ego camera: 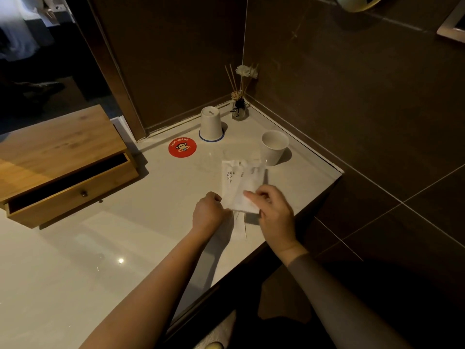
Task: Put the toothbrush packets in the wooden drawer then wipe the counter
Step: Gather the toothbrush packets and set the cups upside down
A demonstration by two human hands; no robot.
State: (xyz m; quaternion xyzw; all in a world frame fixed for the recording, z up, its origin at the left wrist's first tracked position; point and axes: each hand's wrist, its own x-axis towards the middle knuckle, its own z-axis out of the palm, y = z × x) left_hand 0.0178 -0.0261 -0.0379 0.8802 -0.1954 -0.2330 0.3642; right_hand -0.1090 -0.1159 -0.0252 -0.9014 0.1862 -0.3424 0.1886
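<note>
Two white toothbrush packets (pixel 237 182), printed "BRUSHING TEETH", overlap above the white counter (pixel 105 248) near its right edge. My left hand (pixel 207 214) pinches their lower left corner. My right hand (pixel 273 210) grips their lower right end with thumb and fingers. A pale cloth or tissue (pixel 239 226) lies on the counter under my hands, mostly hidden. The wooden drawer box (pixel 57 152) stands at the left, and its drawer (pixel 73 197) is pulled partly open, dark inside.
An upright white cup (pixel 273 147) stands just behind the packets. An upturned white cup (pixel 210 123) rests on a blue-rimmed coaster, beside a red round coaster (pixel 182 146). A reed diffuser (pixel 240 107) fills the corner. Dark tiled walls close the back and right.
</note>
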